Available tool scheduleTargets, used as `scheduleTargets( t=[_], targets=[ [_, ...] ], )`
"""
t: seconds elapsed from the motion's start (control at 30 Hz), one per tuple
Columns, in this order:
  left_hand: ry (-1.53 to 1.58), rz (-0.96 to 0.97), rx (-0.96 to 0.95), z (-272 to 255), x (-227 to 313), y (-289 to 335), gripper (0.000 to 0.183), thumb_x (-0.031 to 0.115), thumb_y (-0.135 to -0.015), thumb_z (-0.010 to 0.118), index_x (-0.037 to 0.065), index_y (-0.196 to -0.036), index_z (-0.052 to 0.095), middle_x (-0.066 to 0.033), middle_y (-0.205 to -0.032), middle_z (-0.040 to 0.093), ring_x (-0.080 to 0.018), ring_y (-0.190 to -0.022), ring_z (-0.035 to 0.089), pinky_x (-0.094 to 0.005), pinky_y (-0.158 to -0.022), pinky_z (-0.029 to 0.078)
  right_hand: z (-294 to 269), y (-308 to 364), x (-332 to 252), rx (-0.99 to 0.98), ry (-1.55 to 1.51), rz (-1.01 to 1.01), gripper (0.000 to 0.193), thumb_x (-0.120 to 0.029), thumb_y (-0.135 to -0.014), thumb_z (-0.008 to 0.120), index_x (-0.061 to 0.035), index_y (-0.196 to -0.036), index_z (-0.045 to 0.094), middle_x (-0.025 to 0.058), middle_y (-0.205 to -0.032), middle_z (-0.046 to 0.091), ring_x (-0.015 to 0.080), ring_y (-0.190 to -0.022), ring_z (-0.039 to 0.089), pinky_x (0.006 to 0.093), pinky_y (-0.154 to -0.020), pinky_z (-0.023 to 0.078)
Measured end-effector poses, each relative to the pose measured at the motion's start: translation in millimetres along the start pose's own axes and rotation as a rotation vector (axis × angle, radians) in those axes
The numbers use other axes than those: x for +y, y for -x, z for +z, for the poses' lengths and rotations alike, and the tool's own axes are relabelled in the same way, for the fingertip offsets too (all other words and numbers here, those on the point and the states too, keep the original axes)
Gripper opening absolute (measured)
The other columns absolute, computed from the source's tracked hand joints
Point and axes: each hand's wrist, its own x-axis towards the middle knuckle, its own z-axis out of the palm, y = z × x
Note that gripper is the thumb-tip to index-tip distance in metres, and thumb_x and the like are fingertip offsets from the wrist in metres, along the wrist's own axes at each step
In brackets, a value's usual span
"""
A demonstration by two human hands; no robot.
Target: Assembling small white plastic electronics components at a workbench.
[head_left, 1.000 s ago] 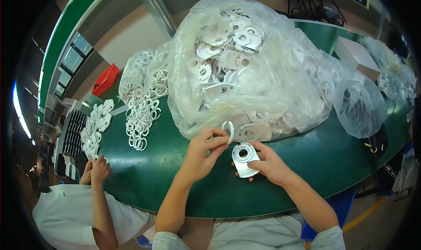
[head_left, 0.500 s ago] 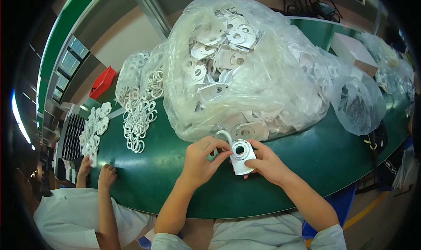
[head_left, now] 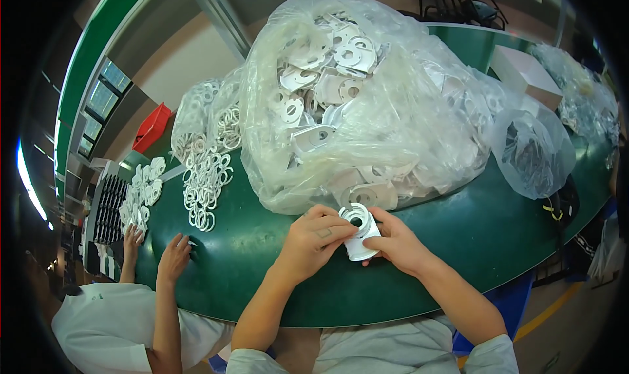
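Near the table's front edge, my right hand grips a white plastic part with a flat rounded body and a round hole, its thumb lying across the front. My left hand is closed at the part's left side, its fingers on a white ring that lies against the part around the hole. The left fingertips partly cover the ring and the hole. Just beyond my hands, a large clear plastic bag bulges with many similar white parts.
Loose white rings lie in a pile on the green table, left of the bag. A co-worker's hands work at the left, near more white parts. A red bin, a white box and a crumpled clear bag stand farther out.
My left hand has moved slightly right and brought the ring from beside the part onto it, around the hole. The co-worker's nearer hand has shifted right and opened.
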Motion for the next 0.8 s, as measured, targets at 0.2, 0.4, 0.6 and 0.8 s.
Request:
scheduleTargets(
  t=[0.2,0.4,0.6,0.8],
  targets=[
    [-0.071,0.056,-0.040,-2.3,5.8,-2.3,0.032,-0.001,-0.062,0.071,0.010,-0.093,0.070,-0.0025,-0.092,0.066,-0.0252,-0.088,0.059,-0.0332,-0.073,0.051,1.0,3.1,-6.3,-0.012,0.000,-0.030,0.053,0.009,-0.077,0.050,-0.0021,-0.128,0.040,0.0115,-0.102,0.060,0.0193,-0.086,0.063,0.0305,-0.064,0.055],
    [-0.118,0.092,-0.076,-0.3,8.2,-2.1,0.034,-0.001,-0.061,0.071,0.010,-0.093,0.069,-0.0025,-0.095,0.063,-0.0246,-0.088,0.057,-0.0339,-0.073,0.050,-0.8,2.2,-0.1,-0.005,0.017,-0.079,0.056,0.011,-0.073,0.050,-0.0007,-0.127,0.041,0.0110,-0.102,0.059,0.0193,-0.087,0.063,0.0300,-0.065,0.055],
    [-0.256,0.127,-0.142,2.2,22.5,0.1,0.039,-0.002,-0.058,0.070,0.009,-0.096,0.068,-0.0030,-0.096,0.059,-0.0251,-0.085,0.056,-0.0345,-0.070,0.050,-2.3,4.1,2.1,0.011,0.072,-0.117,0.058,0.012,-0.072,0.050,0.0006,-0.129,0.040,0.0095,-0.103,0.060,0.0169,-0.089,0.062,0.0282,-0.068,0.054],
    [-0.331,0.223,-0.133,6.8,21.2,0.3,0.030,0.002,-0.064,0.067,-0.002,-0.094,0.065,-0.0064,-0.093,0.057,-0.0238,-0.083,0.055,-0.0348,-0.074,0.047,-0.8,7.5,5.0,0.051,0.096,-0.149,0.057,0.012,-0.074,0.051,0.0016,-0.129,0.039,0.0083,-0.106,0.060,0.0146,-0.092,0.061,0.0277,-0.073,0.053]
  ],
)
